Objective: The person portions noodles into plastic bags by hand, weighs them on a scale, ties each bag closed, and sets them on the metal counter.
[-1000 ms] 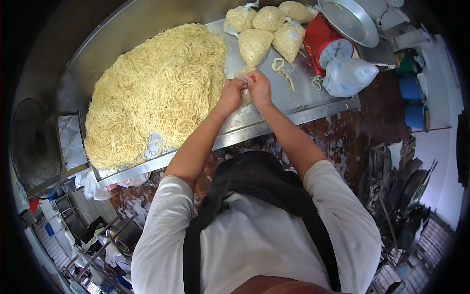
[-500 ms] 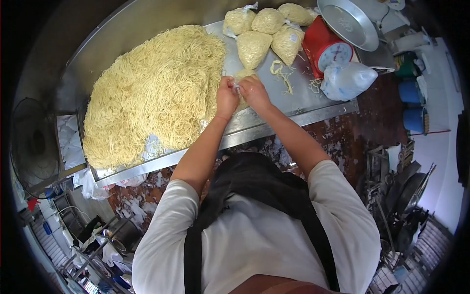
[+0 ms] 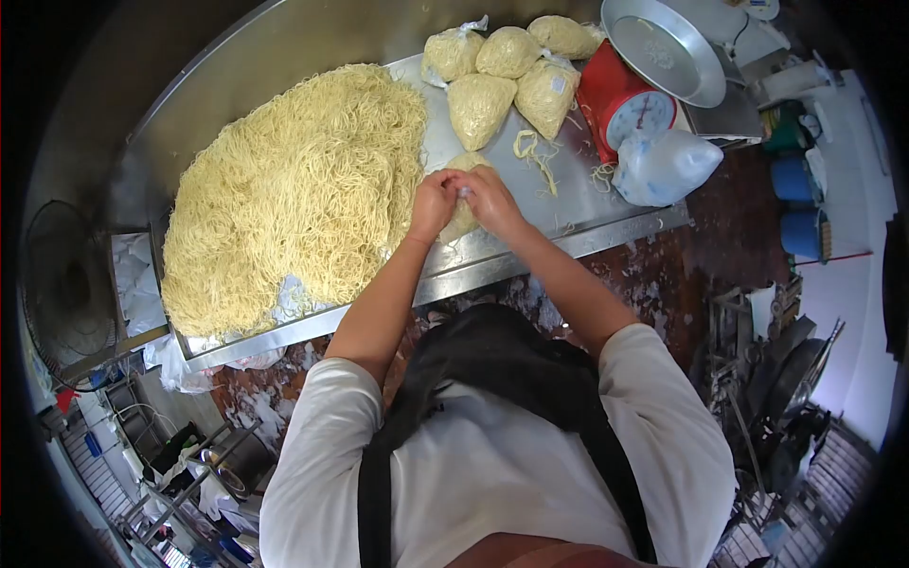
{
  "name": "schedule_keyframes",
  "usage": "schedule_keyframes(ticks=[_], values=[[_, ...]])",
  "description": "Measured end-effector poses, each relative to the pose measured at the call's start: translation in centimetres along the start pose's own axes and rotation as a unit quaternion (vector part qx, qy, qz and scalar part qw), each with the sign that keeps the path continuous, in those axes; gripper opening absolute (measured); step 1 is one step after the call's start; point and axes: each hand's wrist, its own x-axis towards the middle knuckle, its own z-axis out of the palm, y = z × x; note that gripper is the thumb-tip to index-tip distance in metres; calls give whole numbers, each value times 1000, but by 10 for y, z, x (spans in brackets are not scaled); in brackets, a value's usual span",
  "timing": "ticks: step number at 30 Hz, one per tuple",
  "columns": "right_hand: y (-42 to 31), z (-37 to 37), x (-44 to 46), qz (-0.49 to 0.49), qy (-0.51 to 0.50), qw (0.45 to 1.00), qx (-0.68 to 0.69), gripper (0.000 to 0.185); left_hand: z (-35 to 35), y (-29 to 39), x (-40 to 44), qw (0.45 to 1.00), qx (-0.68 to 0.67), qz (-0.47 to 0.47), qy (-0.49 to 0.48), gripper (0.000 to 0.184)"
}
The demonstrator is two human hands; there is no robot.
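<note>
Near the front edge of the metal table, my left hand [image 3: 436,204] and my right hand [image 3: 490,201] meet over a clear plastic bag of noodles [image 3: 460,227]. Fingers of both hands are closed on the gathered neck of this bag, and they hide most of it. The bag's filled body shows below and behind the hands. A large heap of loose yellow noodles [image 3: 294,199] lies just left of my left hand. Beyond my hands sit several filled bags, the nearest noodle bag [image 3: 481,109] pointing towards me.
A red scale [image 3: 611,95] with a round metal pan [image 3: 663,52] stands at the back right. In front of it is a bundle of clear plastic bags [image 3: 665,168]. Stray noodle strands [image 3: 537,161] lie on the metal table [image 3: 578,194]. A fan [image 3: 71,293] is at far left.
Both hands remain together at the bag's neck, with their fingers slightly shifted. The whole view has tilted a little, so the table's contents sit slightly lower.
</note>
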Motion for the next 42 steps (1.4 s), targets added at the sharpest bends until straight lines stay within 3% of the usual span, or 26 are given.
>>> schedule_keyframes(ticks=[1,7,10,13,16,19,20,22,24,28,30,32,34,37,40,42], values=[[1,0,-4,-9,50,999,-5,20,0,4,-3,999,15,35,-2,17],[-19,-23,3,32,63,997,12,6,23,22,-24,968,141,209,14,14],[-34,-41,18,55,0,995,85,11,31,37,-12,982,79,167,31,10],[-6,-63,30,153,-9,974,164,25,24,48,7,984,86,149,55,9],[48,-90,38,113,22,993,35,43,15,87,36,985,70,134,78,9],[126,-76,26,9,-81,968,-239,48,2,160,81,966,164,164,116,12],[125,-79,23,58,-135,954,-262,46,-5,182,98,955,218,150,135,15],[140,-79,3,53,-117,941,-313,43,-22,210,132,962,100,205,150,23],[146,-81,-25,54,-96,931,-348,40,-40,231,144,958,91,242,127,41],[115,-70,-101,66,-55,923,-375,37,-40,219,89,984,-26,169,46,58],[80,-71,-127,103,-116,924,-349,34,-33,179,65,993,-71,95,-24,56],[57,-88,-128,136,-197,920,-311,29,-21,149,41,997,-80,-3,-23,55],[42,-112,-123,165,-291,905,-261,24,-15,132,22,996,-77,-34,-42,54],[83,-129,-143,54,-291,934,-198,18,-15,118,3,994,-74,-58,-62,55],[112,-165,-134,101,-302,931,-179,19,-20,108,-6,992,-91,-66,-60,54],[102,-182,-139,120,-222,911,-326,18,-25,104,-10,993,-76,-61,-65,53]])
